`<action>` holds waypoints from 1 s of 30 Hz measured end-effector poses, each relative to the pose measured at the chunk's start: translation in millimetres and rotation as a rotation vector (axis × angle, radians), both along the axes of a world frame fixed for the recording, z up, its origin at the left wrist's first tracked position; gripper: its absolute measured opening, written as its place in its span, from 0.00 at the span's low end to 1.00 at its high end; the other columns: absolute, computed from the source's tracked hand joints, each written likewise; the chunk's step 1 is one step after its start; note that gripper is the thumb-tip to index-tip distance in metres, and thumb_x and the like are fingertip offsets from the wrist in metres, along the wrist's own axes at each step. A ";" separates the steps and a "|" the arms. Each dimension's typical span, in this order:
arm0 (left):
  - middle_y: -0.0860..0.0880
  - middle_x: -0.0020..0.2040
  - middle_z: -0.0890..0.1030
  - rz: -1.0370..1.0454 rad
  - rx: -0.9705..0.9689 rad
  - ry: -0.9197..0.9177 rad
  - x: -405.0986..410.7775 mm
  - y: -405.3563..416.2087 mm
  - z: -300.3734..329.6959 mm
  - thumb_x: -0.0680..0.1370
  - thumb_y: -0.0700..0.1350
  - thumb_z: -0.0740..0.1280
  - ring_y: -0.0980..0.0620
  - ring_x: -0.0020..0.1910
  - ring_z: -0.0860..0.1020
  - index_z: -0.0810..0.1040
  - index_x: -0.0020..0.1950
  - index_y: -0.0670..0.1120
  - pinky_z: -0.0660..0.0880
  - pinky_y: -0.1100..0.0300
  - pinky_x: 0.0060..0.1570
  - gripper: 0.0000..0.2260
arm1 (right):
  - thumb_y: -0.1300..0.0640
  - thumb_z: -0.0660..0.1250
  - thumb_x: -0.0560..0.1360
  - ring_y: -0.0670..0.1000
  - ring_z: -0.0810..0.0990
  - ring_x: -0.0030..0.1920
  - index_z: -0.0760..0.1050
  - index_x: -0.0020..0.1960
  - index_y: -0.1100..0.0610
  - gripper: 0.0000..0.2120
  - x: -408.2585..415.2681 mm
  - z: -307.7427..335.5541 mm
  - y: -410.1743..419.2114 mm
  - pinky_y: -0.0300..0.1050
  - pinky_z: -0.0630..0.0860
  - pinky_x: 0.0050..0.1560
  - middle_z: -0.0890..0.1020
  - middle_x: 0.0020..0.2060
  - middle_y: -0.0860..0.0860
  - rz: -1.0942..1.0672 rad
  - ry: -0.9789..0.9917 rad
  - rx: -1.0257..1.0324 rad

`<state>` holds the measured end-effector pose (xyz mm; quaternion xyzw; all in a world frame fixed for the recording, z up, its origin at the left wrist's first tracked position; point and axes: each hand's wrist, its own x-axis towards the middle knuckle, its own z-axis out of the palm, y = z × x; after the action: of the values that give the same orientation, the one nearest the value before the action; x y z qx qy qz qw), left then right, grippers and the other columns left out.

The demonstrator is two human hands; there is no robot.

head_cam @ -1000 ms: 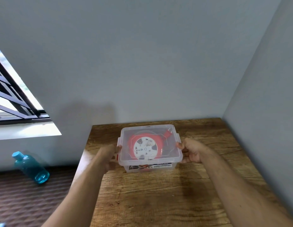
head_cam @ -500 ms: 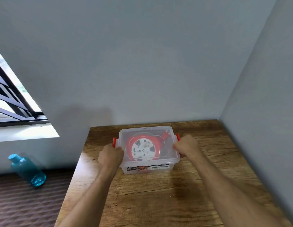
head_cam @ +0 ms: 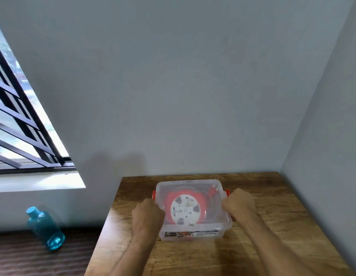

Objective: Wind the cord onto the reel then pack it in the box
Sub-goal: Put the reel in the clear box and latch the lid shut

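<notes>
A clear plastic box (head_cam: 217,229) with its lid on stands on the wooden table (head_cam: 272,226). Inside lies the red cord reel (head_cam: 185,209) with a white socket face, the red cord wound on it and the plug in the back right corner. Red latches (head_cam: 153,195) show at both ends of the box. My left hand (head_cam: 148,215) is curled against the box's left end. On the right end sits my right hand (head_cam: 239,204), curled over the lid's edge. What the fingers hold is hidden behind the knuckles.
The table fills a corner, with a grey wall behind and another on the right. A blue plastic bottle (head_cam: 46,228) lies on the dark floor to the left, below a barred window (head_cam: 17,132).
Both hands went from cupping the box's sides to curled fists on its two ends. The red latches have come into sight. The box has stayed in place.
</notes>
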<state>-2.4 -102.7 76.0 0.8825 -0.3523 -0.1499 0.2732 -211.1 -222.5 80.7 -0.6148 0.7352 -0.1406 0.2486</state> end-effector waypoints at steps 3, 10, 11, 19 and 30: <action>0.55 0.28 0.77 0.006 -0.001 -0.017 0.1 1.1 -0.4 0.75 0.37 0.64 0.60 0.26 0.75 0.74 0.32 0.48 0.65 0.68 0.22 0.13 | 0.57 0.68 0.75 0.54 0.83 0.39 0.81 0.44 0.59 0.06 -0.9 1.6 -2.5 0.47 0.83 0.37 0.83 0.40 0.55 0.027 0.051 -0.013; 0.54 0.32 0.80 0.055 0.049 -0.018 5.7 -3.1 -0.9 0.75 0.40 0.63 0.56 0.31 0.79 0.80 0.39 0.47 0.75 0.63 0.27 0.08 | 0.59 0.61 0.79 0.50 0.84 0.46 0.83 0.54 0.56 0.12 23.6 11.8 9.6 0.41 0.79 0.41 0.85 0.48 0.50 0.185 0.336 -0.093; 0.53 0.34 0.82 0.048 0.051 -0.011 7.2 -4.0 -2.9 0.75 0.40 0.63 0.55 0.32 0.80 0.81 0.40 0.47 0.79 0.61 0.30 0.08 | 0.60 0.60 0.79 0.51 0.84 0.48 0.83 0.55 0.56 0.13 23.9 12.9 10.0 0.41 0.79 0.43 0.85 0.50 0.51 0.196 0.343 -0.092; 0.52 0.35 0.84 0.003 0.050 0.042 11.2 -10.7 -4.5 0.74 0.42 0.65 0.53 0.34 0.82 0.81 0.40 0.46 0.84 0.56 0.38 0.06 | 0.57 0.60 0.80 0.48 0.82 0.39 0.83 0.51 0.57 0.12 16.4 15.2 5.6 0.40 0.79 0.35 0.83 0.40 0.49 0.275 0.295 -0.113; 0.43 0.85 0.51 -0.320 -0.163 -0.368 76.2 -60.3 102.8 0.84 0.60 0.54 0.45 0.84 0.46 0.48 0.83 0.41 0.48 0.50 0.82 0.35 | 0.51 0.58 0.84 0.58 0.46 0.80 0.44 0.81 0.63 0.35 33.0 96.8 -51.0 0.50 0.50 0.78 0.47 0.81 0.59 0.641 0.241 -0.328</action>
<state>73.7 -162.9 178.9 0.8030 -0.5423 0.0008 0.2473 -178.1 -273.5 177.4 -0.8572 0.4975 -0.0981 0.0898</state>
